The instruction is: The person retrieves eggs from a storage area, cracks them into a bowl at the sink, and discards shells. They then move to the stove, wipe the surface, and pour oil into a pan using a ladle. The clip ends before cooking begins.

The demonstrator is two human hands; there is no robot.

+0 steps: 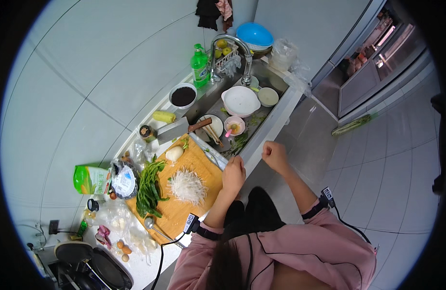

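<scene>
My left hand [234, 174] is closed in a loose fist by the right edge of the wooden cutting board [212, 174], near the sink's front corner. My right hand [274, 155], also a fist, hangs over the floor just in front of the sink rim [272, 135]. I see nothing held in either. On the board lie a heap of shredded white vegetable [188, 186], a peeled white radish piece [174, 153] and a bunch of leafy greens [149, 188]. A cleaver [174, 129] with a wooden handle rests past the board's far corner, its handle reaching over the sink.
The sink holds a white pot [241, 101], a pink bowl [234, 126], a plate with chopsticks [213, 127] and a small bowl [268, 96]. Behind stand a dark-filled bowl [183, 96] and a green soap bottle [199, 67]. A ladle [149, 222] and eggs [126, 250] lie nearer the stove.
</scene>
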